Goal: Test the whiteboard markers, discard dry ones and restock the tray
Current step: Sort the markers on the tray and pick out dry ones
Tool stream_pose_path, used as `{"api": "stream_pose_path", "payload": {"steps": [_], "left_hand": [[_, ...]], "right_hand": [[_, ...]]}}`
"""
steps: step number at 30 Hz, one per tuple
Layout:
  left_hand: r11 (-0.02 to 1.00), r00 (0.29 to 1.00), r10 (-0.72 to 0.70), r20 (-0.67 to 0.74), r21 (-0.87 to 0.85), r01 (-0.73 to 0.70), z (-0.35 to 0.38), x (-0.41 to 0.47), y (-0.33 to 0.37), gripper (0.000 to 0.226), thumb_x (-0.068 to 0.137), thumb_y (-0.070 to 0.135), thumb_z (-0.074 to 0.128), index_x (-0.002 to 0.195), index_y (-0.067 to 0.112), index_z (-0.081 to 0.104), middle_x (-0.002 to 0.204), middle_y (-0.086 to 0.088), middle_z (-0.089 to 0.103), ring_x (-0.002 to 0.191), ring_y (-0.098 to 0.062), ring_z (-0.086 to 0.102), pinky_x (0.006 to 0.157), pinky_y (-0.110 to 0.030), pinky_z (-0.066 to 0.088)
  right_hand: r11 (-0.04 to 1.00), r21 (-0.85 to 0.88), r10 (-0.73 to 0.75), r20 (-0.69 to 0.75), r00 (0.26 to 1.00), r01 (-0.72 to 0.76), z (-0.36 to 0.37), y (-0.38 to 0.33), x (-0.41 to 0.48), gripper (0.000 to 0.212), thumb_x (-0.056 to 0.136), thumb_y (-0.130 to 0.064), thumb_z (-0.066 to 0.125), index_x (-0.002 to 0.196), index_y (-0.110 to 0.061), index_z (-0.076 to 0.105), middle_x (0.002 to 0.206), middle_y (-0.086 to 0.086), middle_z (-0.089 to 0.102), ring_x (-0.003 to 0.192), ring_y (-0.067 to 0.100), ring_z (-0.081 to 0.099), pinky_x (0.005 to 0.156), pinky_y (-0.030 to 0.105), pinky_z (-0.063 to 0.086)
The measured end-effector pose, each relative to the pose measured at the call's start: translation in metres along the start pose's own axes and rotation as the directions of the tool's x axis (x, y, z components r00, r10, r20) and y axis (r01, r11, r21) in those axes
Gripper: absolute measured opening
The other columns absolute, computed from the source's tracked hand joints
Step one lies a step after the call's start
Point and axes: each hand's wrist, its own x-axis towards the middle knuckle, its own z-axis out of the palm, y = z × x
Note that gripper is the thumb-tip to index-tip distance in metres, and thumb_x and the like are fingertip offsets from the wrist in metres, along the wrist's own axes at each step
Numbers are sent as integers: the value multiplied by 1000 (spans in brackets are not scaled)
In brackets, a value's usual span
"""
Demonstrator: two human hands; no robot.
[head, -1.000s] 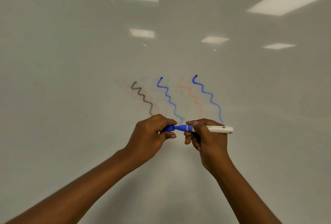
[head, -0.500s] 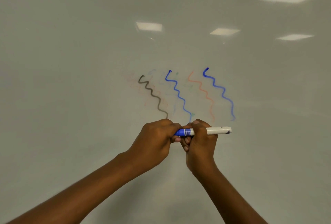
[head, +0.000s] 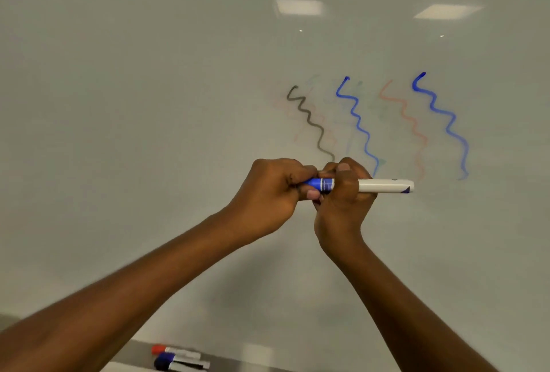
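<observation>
Marker [head: 378, 185] gripped by right hand [head: 342, 202]; left hand [head: 268, 196] fisted around blue cap [head: 315, 184].

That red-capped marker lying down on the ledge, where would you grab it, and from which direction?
Judging by its pose, take the red-capped marker around the pale barrel, just right of the cap, coming from above. It lies flat on the tray, lengthwise along it, with the blue-capped marker close alongside on the near side, so a pinch across the barrel from above looks easiest. Both hands are busy now.
</observation>
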Motion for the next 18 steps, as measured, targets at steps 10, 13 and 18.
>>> {"api": "stream_pose_path", "payload": {"steps": [10, 13, 18], "left_hand": [[970, 992, -113, 48, 222, 100, -20, -66, -57, 19, 86, 27, 60, 95, 15, 71, 70, 5, 61, 65, -10, 51, 62, -29, 46], [939, 995, -78, 56, 340, 54, -27, -83, -74, 20, 87, 31, 58, 95, 18, 70, 72, 6, 60, 62, -10, 49, 56, -31, 45], [892, 990, -98, 103, 451, 42, -31, -119, -108, 32, 89, 42, 47, 96, 21, 70, 74, 5, 63, 58, -15, 54, 47, -33, 47]], "right_hand": [[978, -178, 164, 324, 932, -110, -12, 52, -38, 28, 75, -43, 64, 73, -15, 62, 54, 3, 58, 47, 18, 52, 41, 21, 36], [974, -171, 186, 238, 953, -147, -21, 68, -50, 34, 72, -38, 69, 98, -17, 62, 66, 5, 67, 56, 23, 60, 43, 24, 42], [855, -490, 3, 329, 944, 168, -30, 96, -71, 44, 74, -31, 77, 112, -20, 58, 93, 0, 68, 78, 10, 63, 64, 17, 48]]}}
